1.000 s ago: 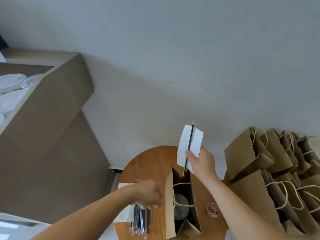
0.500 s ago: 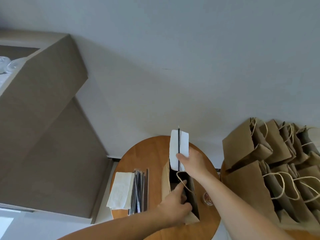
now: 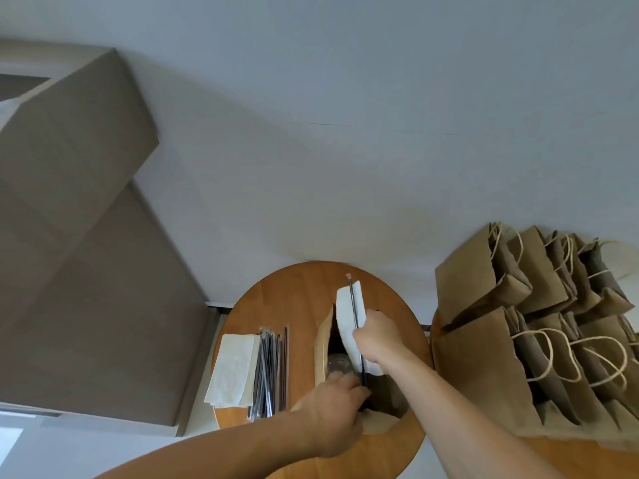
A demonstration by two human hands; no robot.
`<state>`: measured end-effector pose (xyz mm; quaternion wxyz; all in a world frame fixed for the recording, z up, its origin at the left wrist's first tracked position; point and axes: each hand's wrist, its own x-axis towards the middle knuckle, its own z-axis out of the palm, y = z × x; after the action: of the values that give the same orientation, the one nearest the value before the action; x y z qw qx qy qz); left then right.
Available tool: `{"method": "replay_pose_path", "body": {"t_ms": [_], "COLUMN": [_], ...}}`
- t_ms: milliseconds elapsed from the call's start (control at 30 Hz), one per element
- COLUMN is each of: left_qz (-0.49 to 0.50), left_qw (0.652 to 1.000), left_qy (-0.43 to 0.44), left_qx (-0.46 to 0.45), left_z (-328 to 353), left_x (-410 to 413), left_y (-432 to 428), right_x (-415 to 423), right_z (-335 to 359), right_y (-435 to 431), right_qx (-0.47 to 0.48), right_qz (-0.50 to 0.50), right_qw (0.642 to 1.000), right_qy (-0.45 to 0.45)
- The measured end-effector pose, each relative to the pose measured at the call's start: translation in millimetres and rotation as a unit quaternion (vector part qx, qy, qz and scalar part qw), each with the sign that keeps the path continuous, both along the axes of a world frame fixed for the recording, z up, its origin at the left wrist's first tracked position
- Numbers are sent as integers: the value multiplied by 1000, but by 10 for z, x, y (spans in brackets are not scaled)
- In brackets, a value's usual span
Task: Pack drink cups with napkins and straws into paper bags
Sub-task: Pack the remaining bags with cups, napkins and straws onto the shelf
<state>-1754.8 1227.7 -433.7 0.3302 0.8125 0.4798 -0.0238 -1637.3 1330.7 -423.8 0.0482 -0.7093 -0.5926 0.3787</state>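
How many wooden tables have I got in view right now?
2. The centre table carries the open bag, the right table the bag cluster; bags hide most of it.

R hand (image 3: 378, 340) w/ napkin (image 3: 344, 312) + straw (image 3: 353, 302) halfway into paper bag (image 3: 323, 344)

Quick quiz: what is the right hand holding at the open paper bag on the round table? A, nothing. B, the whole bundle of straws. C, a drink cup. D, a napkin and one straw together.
D: the right hand pinches a white napkin and a single dark straw together, their lower ends inside the paper bag.
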Motion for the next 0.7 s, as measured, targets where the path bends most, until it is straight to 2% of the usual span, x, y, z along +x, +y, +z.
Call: {"method": "replay_pose_path", "body": {"t_ms": [133,333,533,700], "left_qz": [-53,-108,-133,-104], "left_qw": [990,966,954,946], "left_qy": [46,17,15,-45], "left_qx": [123,234,269,303], "left_z": [-108,-184,-272,-361], "left_x": [-238,-460,-658,-725], "left_y": [-49,-171,-262,-330], "right_x": [32,-23,-9,-128], "right_z": [-49,-400,-752,-1008], "right_y": [-65,-391,-357,-279], "right_qx": [11,-62,-136,-146], "right_qz": [-17,30,-14,-26], "right_qw": [1000,996,990,989], "right_qy": [12,54,33,10]}}
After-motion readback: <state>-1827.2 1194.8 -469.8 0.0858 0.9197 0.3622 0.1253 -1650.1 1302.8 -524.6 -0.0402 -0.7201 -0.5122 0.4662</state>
